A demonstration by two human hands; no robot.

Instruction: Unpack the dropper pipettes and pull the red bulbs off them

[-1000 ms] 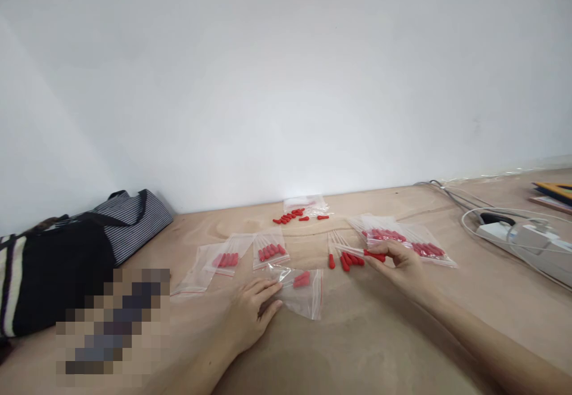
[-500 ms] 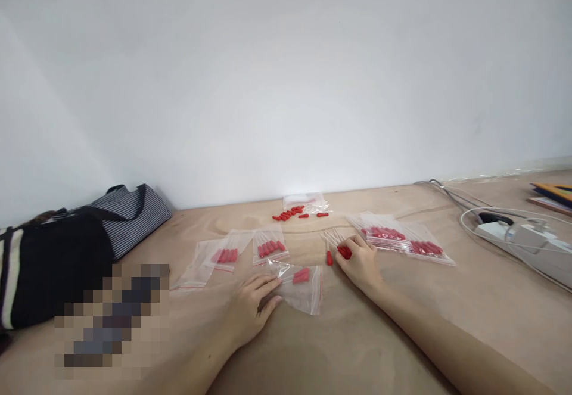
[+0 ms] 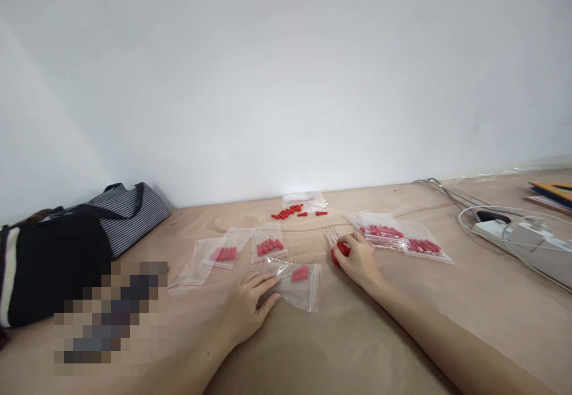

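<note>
My right hand [image 3: 361, 259] has its fingers closed around the red bulbs of several droppers [image 3: 340, 253], whose thin clear stems point up and left on the table. Their exact number is partly hidden by the fingers. My left hand [image 3: 252, 302] lies with fingers stretched out and thumb apart on the left end of a clear zip bag [image 3: 308, 294]. Inside that bag are a few red-bulbed droppers [image 3: 300, 273]. Farther left lie a filled zip bag [image 3: 269, 249] of droppers and another bag [image 3: 224, 255] with the same contents.
Loose red bulbs [image 3: 286, 212] lie near the wall beside a bag of clear stems [image 3: 304, 198]. Stacked filled bags [image 3: 388, 234] sit right of my right hand. A power strip [image 3: 522, 243] with cables is at far right, a striped black bag [image 3: 58, 270] at left.
My right fingers have gathered in the dropper that lay slightly apart, so the bulbs are now bunched together. My left hand and its bag stay in place.
</note>
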